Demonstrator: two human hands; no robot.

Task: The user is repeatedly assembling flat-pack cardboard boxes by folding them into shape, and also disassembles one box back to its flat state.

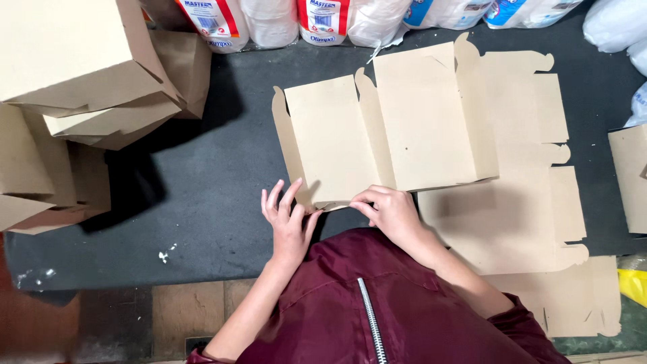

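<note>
I have my left hand (pixel 288 222) and right hand (pixel 391 212) pinching the cardboard sheet's (pixel 391 128) near flap; uneven pressure could crease it crooked, I think.

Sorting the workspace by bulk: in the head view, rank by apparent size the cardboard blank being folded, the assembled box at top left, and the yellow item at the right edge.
1. Cardboard blank
2. Assembled box, cropped, so unsure against the blank
3. Yellow item, cropped
</note>
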